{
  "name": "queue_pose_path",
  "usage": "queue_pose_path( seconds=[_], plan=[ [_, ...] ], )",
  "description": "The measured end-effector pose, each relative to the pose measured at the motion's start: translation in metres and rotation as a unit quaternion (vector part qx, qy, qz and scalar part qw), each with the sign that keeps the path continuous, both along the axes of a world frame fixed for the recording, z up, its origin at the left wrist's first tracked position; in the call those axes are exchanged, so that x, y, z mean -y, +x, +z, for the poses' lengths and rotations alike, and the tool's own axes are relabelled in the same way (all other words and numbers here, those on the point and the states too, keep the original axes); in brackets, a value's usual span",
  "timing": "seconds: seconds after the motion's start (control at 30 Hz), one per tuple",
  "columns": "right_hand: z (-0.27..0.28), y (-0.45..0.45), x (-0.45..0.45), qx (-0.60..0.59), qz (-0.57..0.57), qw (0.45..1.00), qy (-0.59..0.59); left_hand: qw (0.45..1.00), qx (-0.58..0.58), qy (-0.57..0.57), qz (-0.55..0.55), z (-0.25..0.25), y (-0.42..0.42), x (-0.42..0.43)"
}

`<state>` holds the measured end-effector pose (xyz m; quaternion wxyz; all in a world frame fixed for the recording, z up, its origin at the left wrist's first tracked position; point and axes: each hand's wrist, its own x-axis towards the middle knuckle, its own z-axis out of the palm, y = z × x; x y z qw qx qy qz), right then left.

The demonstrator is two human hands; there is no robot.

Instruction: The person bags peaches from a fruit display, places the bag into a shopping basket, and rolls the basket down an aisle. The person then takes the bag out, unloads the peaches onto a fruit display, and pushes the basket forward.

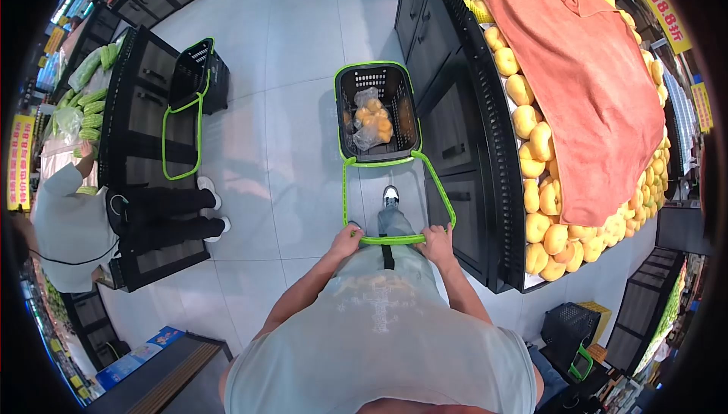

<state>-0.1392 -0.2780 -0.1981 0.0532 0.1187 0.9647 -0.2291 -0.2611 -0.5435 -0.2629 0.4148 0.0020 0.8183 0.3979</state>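
Note:
A black shopping basket [415,130] with a green rim stands on the floor in front of me. Its long green handle is tilted back to my waist. Around the left end of the handle's bar, my left hand [348,240] is closed. My right hand [436,244] grips the right end of the same bar. Inside the basket lies a clear plastic bag [368,137] with several round yellow-orange fruits [375,118] in it.
To the right, a dark display stand [470,156] carries yellow flat peaches [541,141] partly covered by an orange cloth [588,88]. At left, another person [72,213] reaches toward green vegetables [92,114]; a second basket [189,76] stands nearby. Tiled floor [288,141] runs between the stands.

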Motion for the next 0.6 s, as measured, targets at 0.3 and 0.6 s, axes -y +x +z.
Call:
queue_pose_path(
  seconds=[0.3,0.6],
  plan=[
    [-0.023,-0.038,-0.067,0.089,0.048,0.993,0.055,0.923,-0.225,-0.211,-0.23,0.054,-0.015,-0.067],
    [-0.027,-0.075,-0.08,0.055,0.057,0.996,0.038,0.919,-0.16,-0.09,-0.348,0.062,-0.048,-0.118]
  ],
)
